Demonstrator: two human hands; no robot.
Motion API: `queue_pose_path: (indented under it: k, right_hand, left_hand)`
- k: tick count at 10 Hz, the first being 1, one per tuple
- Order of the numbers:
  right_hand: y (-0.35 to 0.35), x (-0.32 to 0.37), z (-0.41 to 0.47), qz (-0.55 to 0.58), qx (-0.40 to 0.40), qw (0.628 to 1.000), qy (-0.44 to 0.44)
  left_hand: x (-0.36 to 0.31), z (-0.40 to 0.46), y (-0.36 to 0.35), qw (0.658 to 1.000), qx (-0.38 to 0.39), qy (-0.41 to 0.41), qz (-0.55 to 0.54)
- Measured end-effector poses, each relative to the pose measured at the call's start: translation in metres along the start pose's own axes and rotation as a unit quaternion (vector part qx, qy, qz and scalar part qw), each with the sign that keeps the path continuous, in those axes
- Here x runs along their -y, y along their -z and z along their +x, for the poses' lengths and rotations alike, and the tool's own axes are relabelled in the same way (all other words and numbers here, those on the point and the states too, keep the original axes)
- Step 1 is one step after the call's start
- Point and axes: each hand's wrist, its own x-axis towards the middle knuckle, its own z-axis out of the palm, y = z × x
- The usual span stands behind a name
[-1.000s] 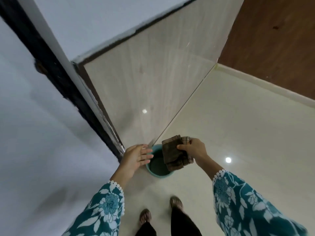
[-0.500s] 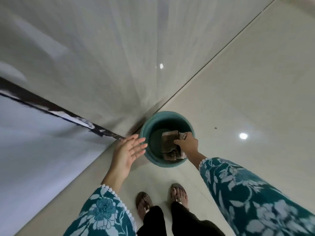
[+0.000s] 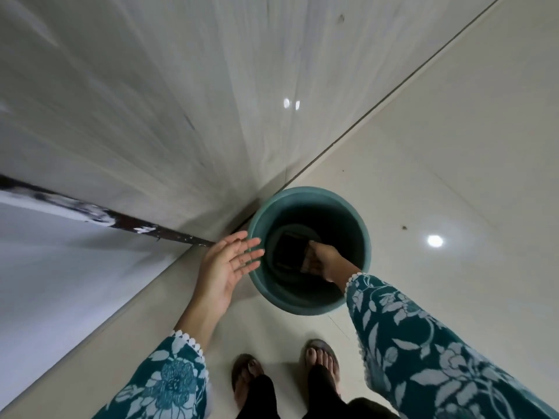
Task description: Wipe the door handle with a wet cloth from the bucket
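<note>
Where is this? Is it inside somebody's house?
Probably indoors, in a home, near a wall or doorway. The floor is shiny pale tile, a teal bucket stands on it, and the right hand dips a cloth inside.

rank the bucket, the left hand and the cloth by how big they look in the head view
1. bucket, clearly largest.
2. left hand, though it looks nearer the camera, so its size is flattered.
3. cloth, smallest; it sits deep in the bucket, partly hidden by the right hand.
</note>
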Motion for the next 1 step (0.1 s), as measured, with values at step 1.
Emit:
queue_pose_path:
  k: [1]
  right_hand:
    - [0.0116,0.0211,-0.0706,0.035,0.057,0.998,-0.008]
  left_hand:
    - [-0.0342,-0.0481,-0.0169,1.000,0.003,0.009,-0.003]
